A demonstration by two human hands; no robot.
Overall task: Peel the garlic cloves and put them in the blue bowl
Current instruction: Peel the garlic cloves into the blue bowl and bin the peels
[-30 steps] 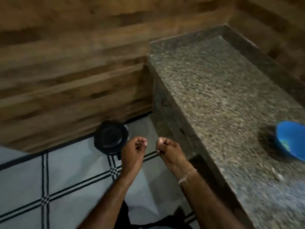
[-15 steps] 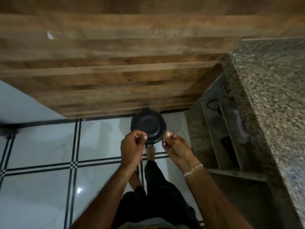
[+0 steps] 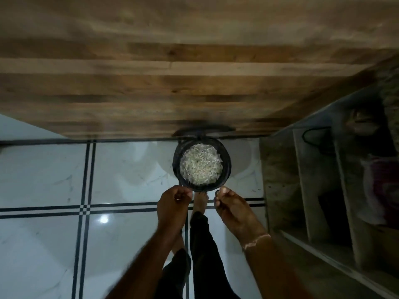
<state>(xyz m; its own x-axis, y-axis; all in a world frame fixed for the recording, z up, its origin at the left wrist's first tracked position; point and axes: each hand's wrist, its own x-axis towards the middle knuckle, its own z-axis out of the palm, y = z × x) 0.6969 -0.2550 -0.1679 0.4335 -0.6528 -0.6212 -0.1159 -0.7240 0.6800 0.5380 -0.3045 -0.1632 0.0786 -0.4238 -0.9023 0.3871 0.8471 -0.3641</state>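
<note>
Both hands held low centre of frame, at near rim of open black bin [image 3: 227, 167] full of pale peels [image 3: 200, 167].
Left hand [image 3: 173, 205] fingers curled tight, right hand [image 3: 232, 209] fingertips pinched together; whether either grips a garlic clove, cannot tell.

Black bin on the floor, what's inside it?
The black bin holds a heap of pale, thin scraps, probably garlic peels. Whatever lies beneath them is covered.

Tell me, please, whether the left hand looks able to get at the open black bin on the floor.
Probably yes. The black bin stands open, pale peelings showing, and the left hand hovers by its near rim with nothing between them. How far above it cannot be told.
</note>
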